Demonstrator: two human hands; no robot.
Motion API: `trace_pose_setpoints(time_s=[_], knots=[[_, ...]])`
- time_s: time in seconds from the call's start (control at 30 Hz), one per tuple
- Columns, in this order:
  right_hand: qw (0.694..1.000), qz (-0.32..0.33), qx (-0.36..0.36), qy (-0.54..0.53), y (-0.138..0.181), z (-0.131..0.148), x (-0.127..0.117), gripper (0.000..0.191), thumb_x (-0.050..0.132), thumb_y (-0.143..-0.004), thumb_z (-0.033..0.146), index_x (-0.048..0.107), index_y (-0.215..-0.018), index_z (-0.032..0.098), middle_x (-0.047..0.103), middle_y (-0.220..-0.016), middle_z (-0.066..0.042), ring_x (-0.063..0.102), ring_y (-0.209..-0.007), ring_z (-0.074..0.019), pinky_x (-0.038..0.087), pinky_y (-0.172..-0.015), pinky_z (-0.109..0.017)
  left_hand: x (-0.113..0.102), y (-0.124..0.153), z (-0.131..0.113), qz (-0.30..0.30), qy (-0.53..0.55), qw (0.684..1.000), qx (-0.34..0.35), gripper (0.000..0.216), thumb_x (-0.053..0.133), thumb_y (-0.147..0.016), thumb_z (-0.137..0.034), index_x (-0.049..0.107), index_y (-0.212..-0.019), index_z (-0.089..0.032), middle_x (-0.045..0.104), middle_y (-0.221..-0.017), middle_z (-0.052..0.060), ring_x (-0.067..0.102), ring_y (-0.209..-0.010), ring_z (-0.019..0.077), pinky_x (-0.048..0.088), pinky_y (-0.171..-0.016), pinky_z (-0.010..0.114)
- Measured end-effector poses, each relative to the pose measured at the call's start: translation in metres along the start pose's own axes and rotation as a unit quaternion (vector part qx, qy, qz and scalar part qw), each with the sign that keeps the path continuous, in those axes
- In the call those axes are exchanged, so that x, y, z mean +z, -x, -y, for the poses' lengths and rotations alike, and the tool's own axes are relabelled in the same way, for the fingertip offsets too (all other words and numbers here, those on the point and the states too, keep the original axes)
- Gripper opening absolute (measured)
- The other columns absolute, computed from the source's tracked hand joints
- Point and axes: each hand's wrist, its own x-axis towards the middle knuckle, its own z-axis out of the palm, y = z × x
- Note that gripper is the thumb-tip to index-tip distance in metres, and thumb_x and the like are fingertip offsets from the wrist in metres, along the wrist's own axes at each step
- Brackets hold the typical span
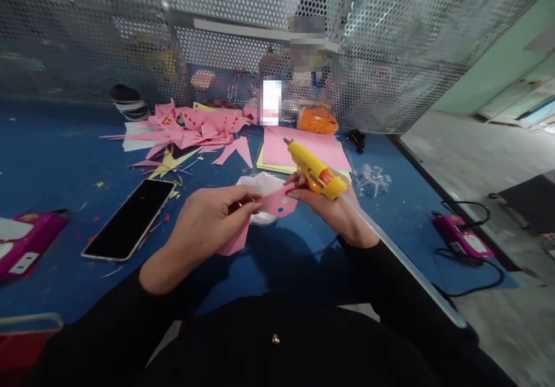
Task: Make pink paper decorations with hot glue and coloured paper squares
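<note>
My left hand (212,213) pinches a folded strip of pink paper (277,202) between thumb and fingers. Small blue and pale spots mark the strip, and one end hangs below my left fingers. At the strip's right end, the fingertips of my right hand (318,202) also grip it. A yellow glue gun (318,170) rests in my right hand, its nozzle pointing up and left and a small orange light lit; its handle is hidden. From its back a long clear glue stick (403,254) runs along my right forearm. White crumpled material (260,184) lies just behind the strip.
Pink scraps (199,126) pile up at the back left. A phone (130,219) lies at left, near a purple power box (28,242). Stacked paper sheets (303,147), an orange packet (318,120) and clear plastic (372,180) sit behind my right hand. Another purple box (463,236) with cables stands right.
</note>
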Motion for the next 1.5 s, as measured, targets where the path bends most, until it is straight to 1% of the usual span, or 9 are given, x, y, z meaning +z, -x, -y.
trace_pose_setpoints(time_s=[0.17, 0.37, 0.47, 0.63, 0.87, 1.0, 1.1, 1.23, 1.5], knots=[[0.999, -0.017, 0.034, 0.006, 0.006, -0.005, 0.001, 0.023, 0.078, -0.071, 0.022, 0.056, -0.074, 0.022, 0.062, -0.080, 0.001, 0.060, -0.076, -0.0157, 0.054, -0.068, -0.034, -0.003, 0.001, -0.006, -0.003, -0.040, 0.999, 0.033, 0.025, 0.061, -0.092, -0.041, 0.078, -0.106, -0.028, 0.080, -0.104, 0.000, 0.073, -0.095, 0.0233, 0.050, -0.083, 0.031], [0.993, -0.109, 0.031, -0.021, 0.008, -0.010, -0.004, 0.022, 0.075, -0.072, 0.026, 0.054, -0.078, 0.023, 0.056, -0.078, 0.004, 0.052, -0.069, -0.0119, 0.045, -0.058, -0.027, 0.006, 0.009, -0.002, -0.337, 0.057, 0.940, 0.007, 0.029, 0.062, -0.093, -0.038, 0.072, -0.115, -0.020, 0.074, -0.117, 0.001, 0.067, -0.112, 0.0214, 0.049, -0.101, 0.033], [0.989, -0.141, 0.006, -0.042, 0.009, -0.013, -0.003, 0.023, 0.076, -0.072, 0.027, 0.054, -0.079, 0.023, 0.056, -0.082, 0.003, 0.053, -0.075, -0.0127, 0.046, -0.061, -0.027, 0.017, 0.010, 0.008, -0.393, 0.177, 0.902, -0.026, 0.022, 0.069, -0.089, -0.037, 0.075, -0.104, -0.022, 0.077, -0.103, 0.002, 0.071, -0.097, 0.0191, 0.054, -0.092, 0.032], [0.988, -0.150, -0.014, -0.044, 0.013, -0.015, 0.001, 0.023, 0.075, -0.073, 0.028, 0.054, -0.079, 0.023, 0.057, -0.085, 0.001, 0.055, -0.081, -0.0155, 0.049, -0.064, -0.029, 0.031, 0.007, 0.014, -0.307, 0.364, 0.875, -0.089, 0.025, 0.081, -0.078, -0.035, 0.078, -0.100, -0.023, 0.079, -0.094, 0.002, 0.072, -0.088, 0.0176, 0.058, -0.081, 0.028], [0.991, -0.093, -0.062, 0.069, 0.025, -0.021, -0.001, 0.009, 0.066, -0.087, 0.032, 0.060, -0.085, 0.026, 0.065, -0.090, -0.004, 0.065, -0.081, -0.0202, 0.057, -0.072, -0.037, 0.026, 0.005, 0.012, -0.324, 0.415, 0.840, -0.133, 0.012, 0.082, -0.073, -0.032, 0.077, -0.077, -0.022, 0.070, -0.068, -0.003, 0.058, -0.056, 0.0098, 0.048, -0.048, 0.019], [0.979, -0.105, -0.063, 0.160, 0.027, -0.019, -0.019, 0.014, 0.053, -0.097, 0.032, 0.065, -0.099, 0.025, 0.070, -0.092, -0.006, 0.067, -0.071, -0.0186, 0.056, -0.061, -0.035, 0.016, 0.003, 0.017, -0.245, 0.439, 0.850, -0.157, 0.018, 0.083, -0.070, -0.034, 0.075, -0.070, -0.019, 0.062, -0.057, -0.004, 0.051, -0.045, 0.0079, 0.038, -0.041, 0.018], [0.960, -0.080, -0.084, 0.253, 0.026, -0.009, -0.030, 0.023, 0.048, -0.100, 0.030, 0.069, -0.092, 0.025, 0.072, -0.091, -0.005, 0.068, -0.081, -0.0189, 0.056, -0.079, -0.038, 0.011, 0.004, 0.016, -0.144, 0.448, 0.862, -0.187, 0.023, 0.084, -0.069, -0.039, 0.075, -0.071, -0.017, 0.060, -0.055, -0.003, 0.046, -0.042, 0.0072, 0.034, -0.040, 0.019], [0.973, -0.051, -0.065, 0.215, 0.027, 0.007, -0.016, 0.019, 0.057, -0.095, 0.037, 0.068, -0.085, 0.024, 0.072, -0.082, -0.002, 0.069, -0.077, -0.0194, 0.058, -0.073, -0.036, 0.015, 0.009, 0.012, -0.023, 0.389, 0.902, -0.186, 0.025, 0.079, -0.077, -0.043, 0.078, -0.075, -0.017, 0.059, -0.057, -0.002, 0.046, -0.050, 0.0083, 0.034, -0.047, 0.020], [0.988, -0.023, -0.052, 0.144, 0.050, 0.005, 0.014, 0.010, 0.068, -0.087, 0.031, 0.065, -0.091, 0.023, 0.072, -0.081, 0.000, 0.067, -0.069, -0.0163, 0.055, -0.060, -0.030, 0.024, 0.010, 0.016, -0.016, 0.315, 0.929, -0.193, 0.029, 0.071, -0.083, -0.045, 0.077, -0.086, -0.016, 0.061, -0.060, -0.002, 0.049, -0.051, 0.0089, 0.037, -0.048, 0.020]])
